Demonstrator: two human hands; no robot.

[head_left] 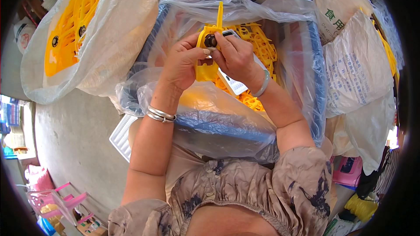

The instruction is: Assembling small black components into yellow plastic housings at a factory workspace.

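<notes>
Above the lined crate, my left hand [183, 63] is closed on the left edge of a yellow plastic part [206, 73] with a narrow stem pointing up. A black round piece [210, 40] sits in the middle of this part. My right hand [239, 57] is closed on the part's right side, fingers at the black piece and thumb just below it. The fingertips of both hands nearly meet there, and whether a smaller piece lies between them is hidden. Under my right hand a white tray [236, 88] lies on loose yellow plastic parts [262, 46].
A blue crate [318, 61] lined with clear plastic stands before me. At left, a white sack [135, 13] holds yellow parts with black round pieces. Printed white sacks [356, 67] stand at right. A pink stool [65, 201] is at lower left; a white ridged tray [122, 135] lies near my left arm.
</notes>
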